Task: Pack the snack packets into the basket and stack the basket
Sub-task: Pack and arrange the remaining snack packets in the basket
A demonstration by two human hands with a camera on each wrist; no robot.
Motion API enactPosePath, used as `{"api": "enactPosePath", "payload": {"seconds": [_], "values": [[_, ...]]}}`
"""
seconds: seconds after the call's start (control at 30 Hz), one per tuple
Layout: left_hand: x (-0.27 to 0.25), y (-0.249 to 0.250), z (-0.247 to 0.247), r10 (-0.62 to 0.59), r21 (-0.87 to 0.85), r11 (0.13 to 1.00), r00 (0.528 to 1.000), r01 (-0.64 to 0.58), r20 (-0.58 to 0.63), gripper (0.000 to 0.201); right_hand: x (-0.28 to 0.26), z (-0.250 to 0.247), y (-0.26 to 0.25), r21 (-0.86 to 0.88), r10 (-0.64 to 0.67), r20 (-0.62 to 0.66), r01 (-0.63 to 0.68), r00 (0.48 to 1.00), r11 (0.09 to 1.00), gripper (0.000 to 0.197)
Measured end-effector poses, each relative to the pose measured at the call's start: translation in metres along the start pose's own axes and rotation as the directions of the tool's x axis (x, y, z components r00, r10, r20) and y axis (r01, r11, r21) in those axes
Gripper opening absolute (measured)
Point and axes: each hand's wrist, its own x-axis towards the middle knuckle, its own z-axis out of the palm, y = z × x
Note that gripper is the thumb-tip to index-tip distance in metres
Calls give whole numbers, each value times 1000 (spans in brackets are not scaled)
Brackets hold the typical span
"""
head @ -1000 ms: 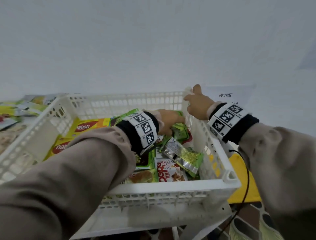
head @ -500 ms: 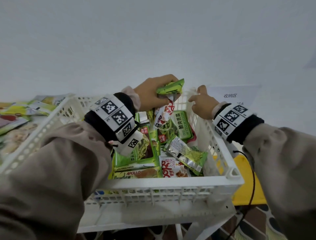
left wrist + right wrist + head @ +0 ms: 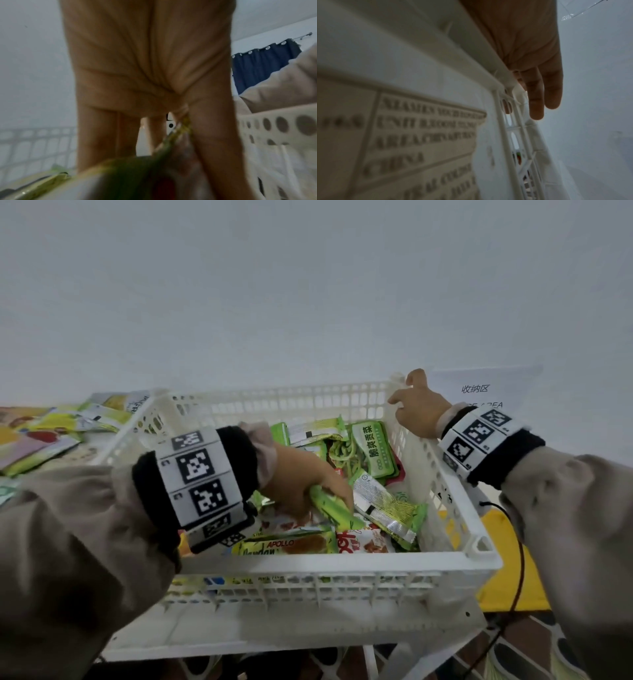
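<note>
A white slotted basket [image 3: 329, 565] holds several snack packets. My left hand [image 3: 329, 501] is down inside it and pinches a long green packet [image 3: 339, 513] between thumb and fingers, low over the packets in the front half. The left wrist view shows that green packet [image 3: 179, 130] caught between the thumb and the fingers of my left hand [image 3: 171, 121], blurred. My right hand [image 3: 411, 405] holds the basket's far right corner rim. In the right wrist view, its fingers [image 3: 537, 97] hang down outside the basket wall [image 3: 498, 83] and one digit shows through a slot.
Loose snack packets [image 3: 51, 433] lie on the table left of the basket. A second white basket [image 3: 274, 635] sits under the first. A paper label [image 3: 479, 392] lies behind the right hand, and a yellow surface [image 3: 507, 587] lies at the right.
Half a second ago my left hand held the green packet up above the basket's far rim; it has come down into the basket with it. My right hand stays on the corner.
</note>
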Motion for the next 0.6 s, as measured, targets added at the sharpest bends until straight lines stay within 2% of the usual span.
{"api": "enactPosePath", "payload": {"seconds": [0.07, 0.13, 0.2, 0.27, 0.33, 0.37, 0.43, 0.5, 0.6], "values": [[7, -1, 3, -42, 31, 999, 987, 38, 154, 58, 1, 1, 0, 9, -1, 1, 1, 1000, 1000, 41], [12, -3, 4, -69, 35, 998, 955, 61, 289, 72, 2, 1, 1, 11, -4, -4, 4, 1000, 1000, 40], [12, -4, -4, -62, -16, 997, 938, 71, 342, 77, 3, 1, 3, 21, -2, -5, 2, 1000, 1000, 39], [12, -4, -19, -45, -136, 988, 971, 79, 236, 71, 3, 1, 3, 35, 4, 0, -4, 1000, 999, 38], [19, -1, -33, -36, -285, 958, 999, 41, 22, 59, 2, 1, 3, 34, 9, 1, -9, 1000, 999, 38], [26, 2, -37, -43, -289, 957, 996, 18, -80, 53, 2, 2, 3, 30, 14, 4, -14, 1000, 999, 38], [45, 7, -38, -68, -140, 989, 977, 39, -205, 49, 2, 1, 3, 19, 19, 7, -19, 1000, 1000, 38], [65, 15, -31, -70, 62, 994, 975, 85, -212, 51, 3, 1, 3, 7, 20, 9, -20, 1000, 1000, 38], [89, 22, -18, -69, 254, 963, 992, 93, -103, 55, 1, 1, 3, 0, 19, 14, -19, 1000, 1000, 38]]}}
